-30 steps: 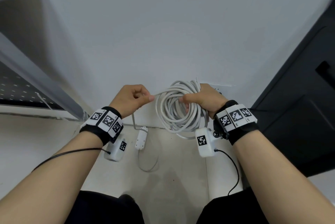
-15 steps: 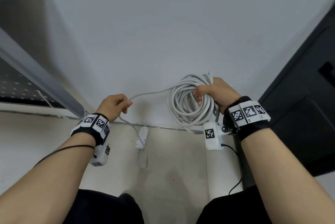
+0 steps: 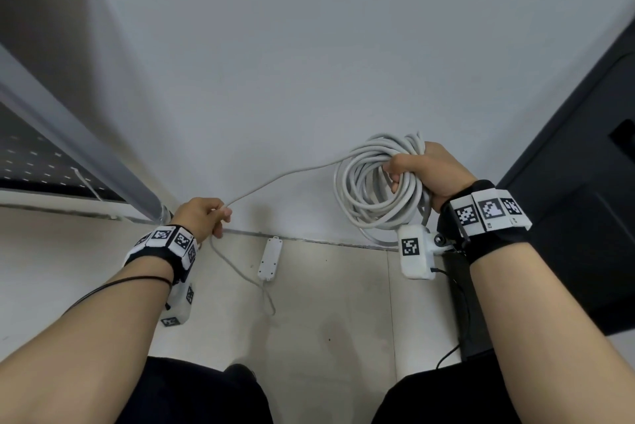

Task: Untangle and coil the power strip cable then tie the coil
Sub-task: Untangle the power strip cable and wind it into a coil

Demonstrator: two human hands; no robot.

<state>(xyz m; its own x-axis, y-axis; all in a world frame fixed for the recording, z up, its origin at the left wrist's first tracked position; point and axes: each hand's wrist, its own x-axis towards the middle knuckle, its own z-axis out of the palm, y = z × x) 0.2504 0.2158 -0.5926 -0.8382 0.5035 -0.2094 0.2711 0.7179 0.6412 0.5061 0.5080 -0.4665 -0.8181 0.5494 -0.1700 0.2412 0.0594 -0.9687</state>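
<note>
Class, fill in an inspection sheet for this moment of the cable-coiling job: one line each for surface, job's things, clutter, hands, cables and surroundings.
Surface: pale tiled floor, stained near the middle.
Job's things: grey cable coil held up; white power strip lying on the floor by the wall.
Clutter: nothing seen.
Hands: right hand grips the coil; left hand pinches the free cable run.
Cables: the free run stretches from the coil to the left hand, then drops slack to the power strip; thin black leads hang from the wrist devices.
Surroundings: grey wall, dark cabinet on the right, metal frame on the left.
</note>
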